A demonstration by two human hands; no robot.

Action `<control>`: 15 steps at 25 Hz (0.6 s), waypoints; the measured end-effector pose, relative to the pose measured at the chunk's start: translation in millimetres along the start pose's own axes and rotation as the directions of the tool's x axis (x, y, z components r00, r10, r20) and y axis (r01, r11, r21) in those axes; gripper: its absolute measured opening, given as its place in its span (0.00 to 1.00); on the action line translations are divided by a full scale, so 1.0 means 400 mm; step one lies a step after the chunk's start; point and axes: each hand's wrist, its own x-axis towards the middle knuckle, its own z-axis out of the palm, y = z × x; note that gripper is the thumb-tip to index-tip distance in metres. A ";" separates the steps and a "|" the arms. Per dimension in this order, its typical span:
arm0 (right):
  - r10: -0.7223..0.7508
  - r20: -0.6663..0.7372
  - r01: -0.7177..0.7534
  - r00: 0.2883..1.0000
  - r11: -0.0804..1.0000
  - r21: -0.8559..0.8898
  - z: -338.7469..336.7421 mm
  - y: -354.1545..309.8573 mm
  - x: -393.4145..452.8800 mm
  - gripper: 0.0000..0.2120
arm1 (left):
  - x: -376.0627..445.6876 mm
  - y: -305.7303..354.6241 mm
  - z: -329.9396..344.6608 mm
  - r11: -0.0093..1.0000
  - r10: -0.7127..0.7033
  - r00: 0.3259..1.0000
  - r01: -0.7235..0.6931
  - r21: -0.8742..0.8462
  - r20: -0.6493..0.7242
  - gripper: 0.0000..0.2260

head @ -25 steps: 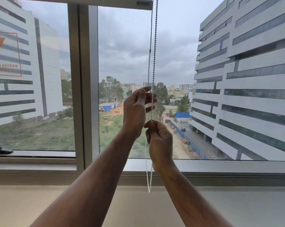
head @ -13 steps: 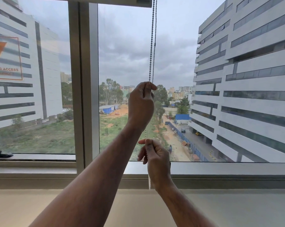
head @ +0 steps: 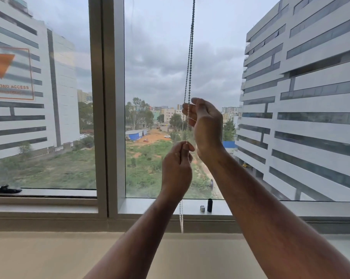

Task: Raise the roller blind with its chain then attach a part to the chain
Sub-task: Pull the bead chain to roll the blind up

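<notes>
Chain: we see a bead chain [head: 189,57] hanging as two strands from above the frame's top edge, running down in front of the window pane to our hands.
Right hand: our right hand [head: 206,123] is the upper one, fingers loosely curled around both strands without closing tight; the chain passes across its palm side.
Left hand: our left hand [head: 177,168] sits just below and left of the right, thumb and forefinger pinched together on the chain at its top.
Chain's lower end: the loop [head: 181,216] drops out beneath the left hand and ends in front of the window ledge [head: 150,207].
Count: two hands, one chain of two strands, two small pieces on the ledge.
Ledge pieces: a short silver cylinder [head: 202,208] and a taller black cylinder [head: 209,205] stand upright, just beside each other, right of the hanging loop.
Containers: we cannot tell whether either cylinder is hollow.
</notes>
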 end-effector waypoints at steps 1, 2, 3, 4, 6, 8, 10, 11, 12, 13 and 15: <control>0.009 0.006 -0.009 1.000 1.000 0.010 0.012 -0.012 0.018 0.12 | -0.012 -0.007 0.000 1.000 0.000 1.000 0.000 0.000 0.008 0.12; 0.025 0.009 -0.025 1.000 0.999 0.033 0.024 -0.024 0.035 0.12 | -0.024 -0.014 -0.001 1.000 0.002 1.000 -0.002 -0.001 0.021 0.13; 0.038 0.009 -0.039 0.999 0.997 0.059 0.034 -0.034 0.048 0.13 | -0.035 -0.020 -0.001 1.000 0.003 0.999 -0.003 0.003 0.034 0.13; 0.046 0.007 -0.047 0.999 0.996 0.079 0.044 -0.042 0.057 0.12 | -0.045 -0.025 -0.002 1.000 0.003 0.999 -0.004 0.011 0.042 0.12; 0.045 -0.007 -0.044 0.999 0.996 0.078 0.059 -0.047 0.064 0.10 | -0.056 -0.031 -0.005 1.000 -0.005 0.999 0.004 0.016 0.044 0.12; 0.012 -0.048 -0.012 0.999 1.000 0.005 0.064 -0.039 0.065 0.10 | -0.062 -0.034 -0.008 1.000 -0.007 0.999 0.007 0.000 0.044 0.12; -0.026 -0.081 0.022 0.996 0.998 -0.055 0.062 -0.029 0.058 0.11 | -0.069 -0.037 -0.010 1.000 -0.010 0.998 0.011 -0.017 0.058 0.12; -0.039 -0.085 0.034 0.996 0.997 -0.065 0.059 -0.025 0.051 0.11 | -0.072 -0.039 -0.011 1.000 -0.014 0.998 0.016 -0.026 0.069 0.12; -0.052 -0.083 0.046 0.995 0.996 -0.080 0.056 -0.020 0.042 0.11 | -0.075 -0.043 -0.013 0.999 -0.018 0.996 0.020 -0.026 0.082 0.12; -0.066 -0.077 0.058 0.995 0.994 -0.097 0.052 -0.014 0.032 0.11 | -0.080 -0.050 -0.015 1.000 -0.019 0.995 0.020 -0.011 0.095 0.12; -0.084 -0.060 0.076 0.995 0.990 -0.123 0.041 -0.002 0.010 0.11 | -0.093 -0.064 -0.022 0.999 -0.031 0.992 0.029 0.020 0.125 0.12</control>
